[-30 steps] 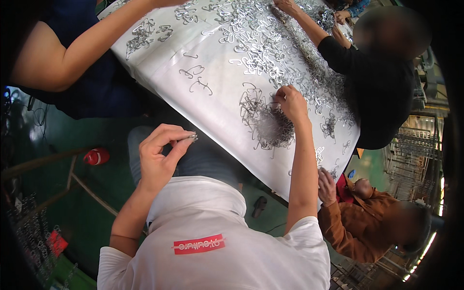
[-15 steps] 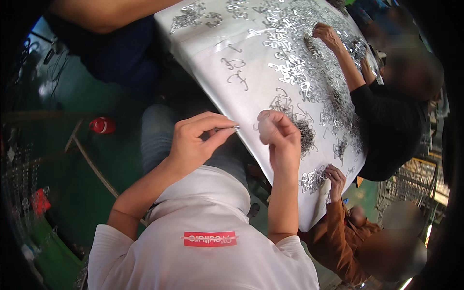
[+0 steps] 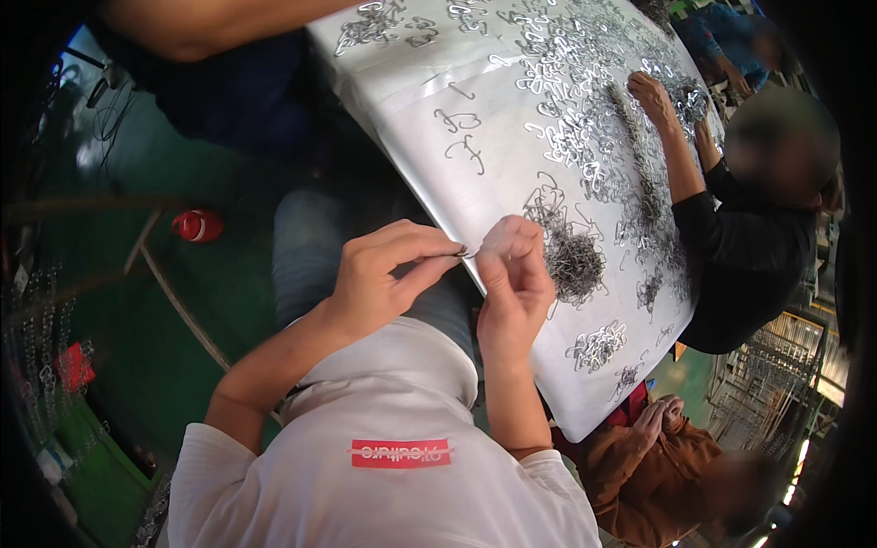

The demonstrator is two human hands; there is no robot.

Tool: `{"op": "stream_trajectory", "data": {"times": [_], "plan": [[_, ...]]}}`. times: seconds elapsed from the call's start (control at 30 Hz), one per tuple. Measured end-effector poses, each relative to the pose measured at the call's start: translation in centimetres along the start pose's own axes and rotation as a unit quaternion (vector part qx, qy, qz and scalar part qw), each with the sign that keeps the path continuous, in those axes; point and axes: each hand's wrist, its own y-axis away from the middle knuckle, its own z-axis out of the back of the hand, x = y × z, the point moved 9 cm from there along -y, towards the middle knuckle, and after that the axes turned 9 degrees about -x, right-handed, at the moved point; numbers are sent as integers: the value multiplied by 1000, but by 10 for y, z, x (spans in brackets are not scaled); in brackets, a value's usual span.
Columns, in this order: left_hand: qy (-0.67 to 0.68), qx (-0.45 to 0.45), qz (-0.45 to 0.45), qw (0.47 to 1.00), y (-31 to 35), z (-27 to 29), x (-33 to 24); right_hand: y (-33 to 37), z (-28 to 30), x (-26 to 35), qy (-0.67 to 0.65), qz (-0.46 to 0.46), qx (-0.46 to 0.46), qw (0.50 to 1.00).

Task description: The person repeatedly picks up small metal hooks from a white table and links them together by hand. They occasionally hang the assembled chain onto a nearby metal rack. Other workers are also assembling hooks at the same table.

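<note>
My left hand (image 3: 388, 269) is closed in a pinch, thumb and forefinger on a small bent metal hook (image 3: 464, 254) at the table's near edge. Close beside it, my right hand (image 3: 513, 279) has its fingers curled together, partly smeared by motion. A thin wire end shows between the two hands; whether it belongs to the same hook or to another in my right fingers, I cannot tell. Just right of my right hand lies a dark, tangled heap of wire hooks (image 3: 575, 260). A few loose hooks (image 3: 468, 151) lie farther up the table.
The white-covered table (image 3: 411, 137) carries a wide spread of shiny hooks (image 3: 566, 110) and a small pile (image 3: 598, 345). Across it, a black-sleeved co-worker's hand (image 3: 653, 96) touches hooks. A brown-sleeved person's hands (image 3: 658, 416) meet off the table's corner. A red container (image 3: 197, 226) stands on the floor at left.
My right hand has come left and down, so its fingers now nearly meet my left fingertips. The brown-sleeved person's hand has left the small pile. The whole view has shifted slightly.
</note>
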Motion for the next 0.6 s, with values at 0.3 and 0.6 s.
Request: {"op": "stream_trajectory", "data": {"times": [0.3, 0.6], "plan": [[-66, 69, -130, 987, -98, -92, 60, 8, 12, 1, 75, 65, 13, 995], [-207, 151, -244, 935, -145, -230, 103, 6, 24, -7, 80, 58, 28, 995]]}}
